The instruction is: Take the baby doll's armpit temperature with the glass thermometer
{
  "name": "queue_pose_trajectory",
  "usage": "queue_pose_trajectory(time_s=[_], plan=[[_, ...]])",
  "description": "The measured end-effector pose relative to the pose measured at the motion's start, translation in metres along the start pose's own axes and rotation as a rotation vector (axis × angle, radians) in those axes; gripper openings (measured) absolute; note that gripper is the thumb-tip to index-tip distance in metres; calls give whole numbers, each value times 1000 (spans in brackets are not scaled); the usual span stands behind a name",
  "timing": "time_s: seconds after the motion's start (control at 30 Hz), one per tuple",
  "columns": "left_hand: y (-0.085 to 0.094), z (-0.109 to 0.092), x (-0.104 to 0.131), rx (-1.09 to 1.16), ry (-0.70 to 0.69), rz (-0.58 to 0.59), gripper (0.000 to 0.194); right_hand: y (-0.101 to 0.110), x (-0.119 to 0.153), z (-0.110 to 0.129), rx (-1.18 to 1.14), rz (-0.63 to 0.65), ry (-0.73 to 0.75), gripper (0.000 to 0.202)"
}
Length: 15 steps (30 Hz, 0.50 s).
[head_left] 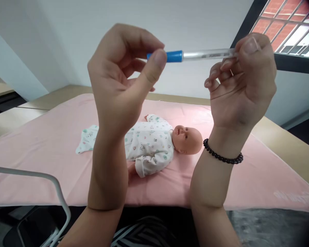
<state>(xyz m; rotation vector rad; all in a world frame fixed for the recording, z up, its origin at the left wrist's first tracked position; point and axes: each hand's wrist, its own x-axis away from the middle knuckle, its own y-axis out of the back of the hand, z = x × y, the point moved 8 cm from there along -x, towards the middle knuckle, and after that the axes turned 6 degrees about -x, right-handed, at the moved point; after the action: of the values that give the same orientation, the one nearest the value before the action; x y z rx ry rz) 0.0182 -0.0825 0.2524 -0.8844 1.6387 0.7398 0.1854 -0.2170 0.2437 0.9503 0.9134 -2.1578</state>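
I hold a thin clear tube with a blue cap (pixel 195 55) level in front of me, raised high above the table. My left hand (pixel 121 85) pinches the blue cap end between thumb and fingers. My right hand (pixel 243 79) grips the clear end; a black bead bracelet (pixel 222 156) circles that wrist. Below and behind my hands a baby doll (pixel 157 144) in a white patterned romper lies on its back, head to the right, on a pink sheet (pixel 41 154).
The pink sheet covers a beige table (pixel 285 140) against a white wall. A white metal rail (pixel 41 178) curves at the lower left. A barred window (pixel 290 27) shows at the upper right.
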Motion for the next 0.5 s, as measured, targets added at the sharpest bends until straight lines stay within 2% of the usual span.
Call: queue_pose_trajectory(time_s=[0.13,0.2,0.23,0.3,0.4,0.43,0.5], plan=[[14,-11,-4,-4,-63,-60,6,-10,8,-5,161,28,-75,12],[14,0,-6,29,-46,-63,11,-3,6,-11,226,1,-75,15],[13,15,-6,47,12,-50,15,5,4,-15,256,-31,-58,16],[7,59,-6,62,179,33,21,30,-4,-28,296,-99,-26,14],[8,130,-2,34,392,102,23,77,-18,-67,320,-124,-105,16],[12,146,-2,19,418,100,22,94,-22,-83,323,-135,-154,17],[23,161,-4,12,425,103,20,127,-26,-108,361,-199,-225,20]])
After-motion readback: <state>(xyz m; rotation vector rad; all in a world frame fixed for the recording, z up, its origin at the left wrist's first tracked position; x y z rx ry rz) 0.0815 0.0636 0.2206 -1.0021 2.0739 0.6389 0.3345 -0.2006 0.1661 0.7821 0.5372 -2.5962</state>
